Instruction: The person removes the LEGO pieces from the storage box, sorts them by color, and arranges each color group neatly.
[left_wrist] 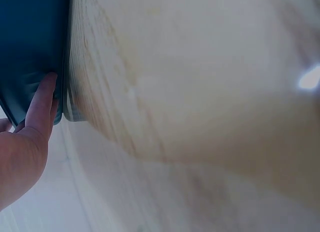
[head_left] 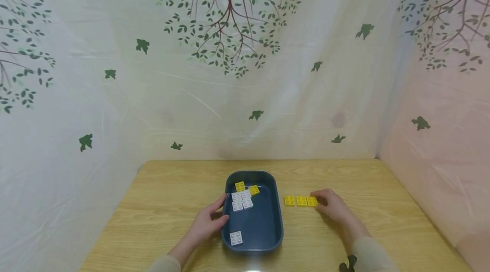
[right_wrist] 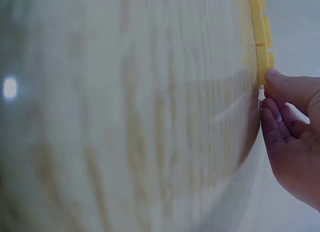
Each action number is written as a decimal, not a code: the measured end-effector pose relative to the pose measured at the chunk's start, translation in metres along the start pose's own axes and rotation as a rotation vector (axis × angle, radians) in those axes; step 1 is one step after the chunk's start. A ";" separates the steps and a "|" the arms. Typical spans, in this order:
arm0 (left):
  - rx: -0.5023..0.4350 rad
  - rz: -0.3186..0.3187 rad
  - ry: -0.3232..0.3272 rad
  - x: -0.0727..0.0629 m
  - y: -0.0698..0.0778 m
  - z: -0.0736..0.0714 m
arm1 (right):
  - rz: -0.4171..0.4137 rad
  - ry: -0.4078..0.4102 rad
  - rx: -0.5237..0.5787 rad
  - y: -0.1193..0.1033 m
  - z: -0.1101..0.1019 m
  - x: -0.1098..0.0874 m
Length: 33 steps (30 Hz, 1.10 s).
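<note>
A dark blue tray [head_left: 264,225] stands on the table, and my left hand [head_left: 204,223] rests against its left side with fingers extended. In the left wrist view one finger [left_wrist: 40,104] lies straight along the tray wall [left_wrist: 60,41]. Right of the tray, three yellow toy bricks form a row: one at the left [head_left: 289,200], a middle brick [head_left: 301,201] and an end brick [head_left: 311,201]. My right hand [head_left: 334,206] pinches the end brick, which sits close against the middle one. The right wrist view shows the thumb at the end brick [right_wrist: 262,64].
Inside the tray lie two yellow bricks, one at the back [head_left: 240,186] and one beside it [head_left: 254,190]. Several white bricks [head_left: 242,200] cluster in front of them. Another white brick [head_left: 236,238] lies near the tray's front left corner. Printed curtains [head_left: 229,106] enclose the wooden table [head_left: 160,204].
</note>
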<state>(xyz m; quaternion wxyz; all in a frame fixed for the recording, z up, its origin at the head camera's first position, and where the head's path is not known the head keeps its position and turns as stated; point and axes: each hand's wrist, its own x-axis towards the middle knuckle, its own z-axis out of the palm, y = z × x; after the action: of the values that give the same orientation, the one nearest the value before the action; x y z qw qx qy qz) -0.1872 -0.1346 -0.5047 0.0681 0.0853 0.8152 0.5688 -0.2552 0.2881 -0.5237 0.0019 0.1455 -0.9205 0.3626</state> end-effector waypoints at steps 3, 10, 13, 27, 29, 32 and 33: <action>0.005 0.002 -0.002 -0.001 0.002 0.000 | 0.030 -0.002 0.033 0.000 -0.001 0.000; 0.006 0.003 0.005 0.003 0.004 0.001 | 0.002 0.039 0.063 -0.001 -0.007 0.004; 0.002 0.001 0.008 0.005 0.005 0.002 | -0.007 0.061 0.050 -0.001 -0.009 0.006; 0.035 -0.010 -0.003 0.009 0.001 0.000 | -0.016 0.008 0.054 -0.005 -0.006 0.014; 0.038 -0.007 -0.004 0.009 0.001 0.000 | -0.007 0.003 0.072 -0.004 -0.004 0.015; 0.044 -0.005 -0.004 0.009 0.001 0.000 | -0.010 0.012 0.078 -0.001 -0.002 0.016; 0.044 -0.006 -0.003 0.009 0.001 0.000 | -0.021 0.015 0.070 0.000 -0.002 0.016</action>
<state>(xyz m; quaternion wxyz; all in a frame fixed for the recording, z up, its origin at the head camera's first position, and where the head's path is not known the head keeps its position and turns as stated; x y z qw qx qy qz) -0.1963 -0.1326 -0.5042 0.0691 0.0853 0.8275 0.5506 -0.2706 0.2850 -0.5209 0.0077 0.1524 -0.9057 0.3956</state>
